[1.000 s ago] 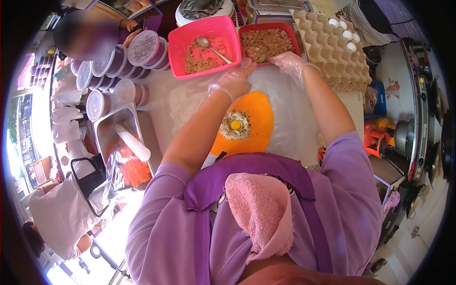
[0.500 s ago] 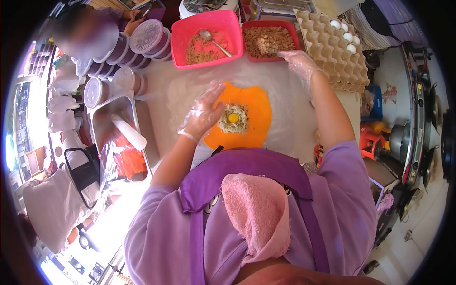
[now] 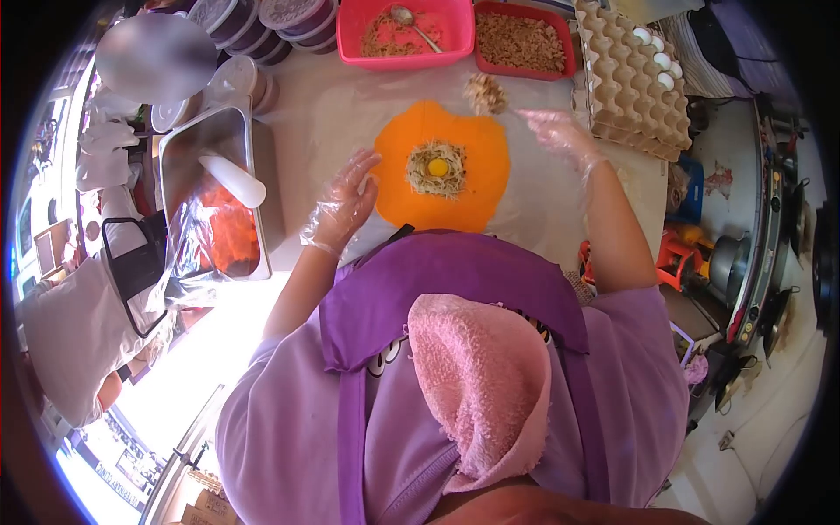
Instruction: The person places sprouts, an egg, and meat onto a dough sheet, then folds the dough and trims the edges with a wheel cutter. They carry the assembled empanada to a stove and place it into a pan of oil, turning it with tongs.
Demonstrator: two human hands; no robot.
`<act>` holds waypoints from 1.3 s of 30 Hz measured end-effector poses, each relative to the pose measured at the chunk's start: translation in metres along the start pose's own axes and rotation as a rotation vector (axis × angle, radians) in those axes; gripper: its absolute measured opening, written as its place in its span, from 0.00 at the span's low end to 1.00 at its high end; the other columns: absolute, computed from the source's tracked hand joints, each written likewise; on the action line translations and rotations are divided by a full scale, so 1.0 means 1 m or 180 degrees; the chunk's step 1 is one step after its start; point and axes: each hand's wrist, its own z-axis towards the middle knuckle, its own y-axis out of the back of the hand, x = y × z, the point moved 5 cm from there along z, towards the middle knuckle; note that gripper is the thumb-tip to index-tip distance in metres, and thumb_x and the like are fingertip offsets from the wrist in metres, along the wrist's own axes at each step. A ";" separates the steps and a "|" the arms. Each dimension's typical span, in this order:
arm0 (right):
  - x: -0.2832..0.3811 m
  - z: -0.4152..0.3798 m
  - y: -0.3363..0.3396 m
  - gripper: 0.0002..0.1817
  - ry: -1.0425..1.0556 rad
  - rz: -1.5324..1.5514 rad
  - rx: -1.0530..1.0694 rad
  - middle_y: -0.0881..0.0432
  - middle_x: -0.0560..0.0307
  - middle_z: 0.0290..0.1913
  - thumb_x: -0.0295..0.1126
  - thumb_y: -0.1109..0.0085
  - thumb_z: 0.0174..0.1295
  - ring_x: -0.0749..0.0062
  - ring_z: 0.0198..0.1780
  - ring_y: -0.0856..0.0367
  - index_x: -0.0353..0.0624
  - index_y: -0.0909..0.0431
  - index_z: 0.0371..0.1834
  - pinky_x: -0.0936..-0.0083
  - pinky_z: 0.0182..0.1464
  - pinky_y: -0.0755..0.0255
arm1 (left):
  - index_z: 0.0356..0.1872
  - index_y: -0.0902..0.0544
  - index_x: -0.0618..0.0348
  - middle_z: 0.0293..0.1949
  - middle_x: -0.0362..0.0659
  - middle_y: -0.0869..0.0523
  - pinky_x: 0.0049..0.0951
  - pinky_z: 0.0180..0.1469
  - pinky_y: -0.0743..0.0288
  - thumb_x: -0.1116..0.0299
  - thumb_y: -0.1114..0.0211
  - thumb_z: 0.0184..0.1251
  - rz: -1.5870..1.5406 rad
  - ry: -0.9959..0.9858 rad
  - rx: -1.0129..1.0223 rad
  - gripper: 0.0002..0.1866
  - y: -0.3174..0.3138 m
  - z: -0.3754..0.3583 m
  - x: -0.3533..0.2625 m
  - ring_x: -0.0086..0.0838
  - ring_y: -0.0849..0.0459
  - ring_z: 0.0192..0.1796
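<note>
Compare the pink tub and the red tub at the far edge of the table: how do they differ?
The pink tub is the larger and stands to the left; the red tub is smaller, to the right. The pink tub is nearly empty, its bottom showing through thin shreds, with a metal spoon lying in it; the red tub is filled with brown shreds and no spoon shows. Both are rectangular plastic tubs, side by side.
</note>
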 end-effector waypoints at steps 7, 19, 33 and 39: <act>-0.081 0.014 -0.071 0.24 -0.0213 -0.0796 0.0689 0.22 0.63 0.30 0.23 0.55 0.56 0.79 0.24 0.34 0.45 0.22 0.57 0.80 0.26 0.38 | 0.59 0.28 0.54 0.65 0.51 0.32 0.43 0.64 0.34 0.70 0.31 0.53 0.0446 -0.1193 -0.0020 0.28 -0.038 0.025 -0.046 0.50 0.37 0.69; -0.005 -0.027 -0.111 0.18 0.0961 -0.2894 0.0178 0.20 0.38 0.43 0.26 0.56 0.59 0.47 0.45 0.21 0.41 0.22 0.51 0.63 0.47 0.29 | 0.52 0.23 0.59 0.53 0.48 0.20 0.41 0.61 0.28 0.75 0.31 0.49 0.0344 -0.1760 0.0245 0.24 -0.072 0.030 -0.043 0.46 0.26 0.61; 0.009 -0.063 -0.111 0.18 0.1252 -0.3549 -0.0349 0.21 0.40 0.36 0.32 0.64 0.69 0.45 0.38 0.22 0.38 0.27 0.54 0.56 0.41 0.29 | 0.43 0.18 0.61 0.45 0.47 0.15 0.35 0.60 0.27 0.79 0.28 0.48 -0.0911 -0.0497 0.0090 0.18 -0.066 0.021 -0.022 0.40 0.22 0.59; 0.009 -0.073 -0.113 0.17 0.1577 -0.3316 -0.0374 0.22 0.40 0.31 0.31 0.62 0.68 0.45 0.35 0.23 0.39 0.25 0.53 0.55 0.38 0.30 | 0.38 0.18 0.62 0.44 0.47 0.15 0.34 0.60 0.27 0.79 0.30 0.53 -0.1346 -0.0053 0.0023 0.11 -0.075 0.021 0.007 0.40 0.24 0.62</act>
